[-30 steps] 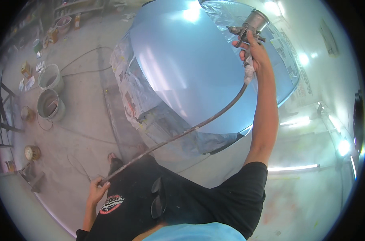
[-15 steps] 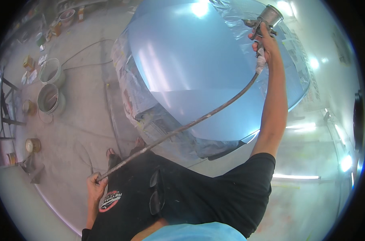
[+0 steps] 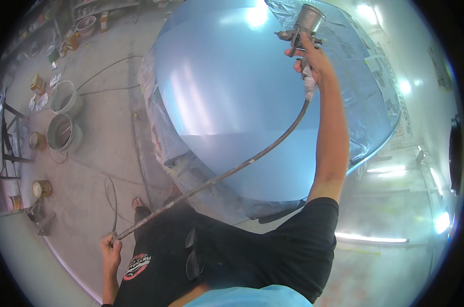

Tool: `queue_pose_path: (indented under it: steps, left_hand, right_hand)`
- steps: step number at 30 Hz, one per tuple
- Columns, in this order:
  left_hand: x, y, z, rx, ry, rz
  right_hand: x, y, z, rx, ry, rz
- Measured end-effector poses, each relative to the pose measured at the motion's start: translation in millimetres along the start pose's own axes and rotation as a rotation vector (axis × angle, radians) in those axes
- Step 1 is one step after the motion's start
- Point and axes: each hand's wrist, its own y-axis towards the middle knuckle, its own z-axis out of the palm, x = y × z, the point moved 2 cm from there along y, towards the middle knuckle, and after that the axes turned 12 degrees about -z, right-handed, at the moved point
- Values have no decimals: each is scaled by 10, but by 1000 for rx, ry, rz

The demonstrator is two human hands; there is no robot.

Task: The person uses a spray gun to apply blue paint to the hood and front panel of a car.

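Out over a glossy light-blue car panel [image 3: 227,92], my right hand [image 3: 311,56] grips a spray gun [image 3: 295,38] with a metal cup [image 3: 310,18] on top. White wrapping covers the joint below its handle, where an air hose [image 3: 237,168] begins. The hose sags back across my body to my left hand [image 3: 109,245], whose fingers are closed round it low at the left. Crumpled plastic and paper masking [image 3: 168,138] lines the panel's left and near edges. More clear plastic sheeting [image 3: 365,97] covers the surface right of the gun.
Two buckets [image 3: 64,132] stand on the floor at left, near small cans [image 3: 41,189] and boxes [image 3: 37,83]. A dark-framed table [image 3: 9,138] is at the far left. The hose loops on the floor beside my left hand. Lit strip lamps [image 3: 372,238] run along the right wall.
My right hand has swung the spray gun leftward across the panel. My left hand, still on the hose, has shifted a little left and down.
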Motion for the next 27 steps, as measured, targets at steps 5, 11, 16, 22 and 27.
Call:
queue_pose_path:
  steps: [5,11,16,22,27]
  left_hand:
    - [-362,-30,239,46,42,-62]
    - [-699,64,544,106,34,-13]
    - [-1133,145,858,279,70,-38]
    - [-1287,289,1067,406,101,-63]
    - [-1148,306,1043,332,44,-103]
  right_hand:
    - [-301,172,-27,48,-3,23]
    - [-798,491,-591,-31,-2,64]
    - [-1368,718,-1445,-233,-50,101]
    - [-1289,619,-2007,-576,-233,45]
    - [-1203,412,-1809,-490,-284,21]
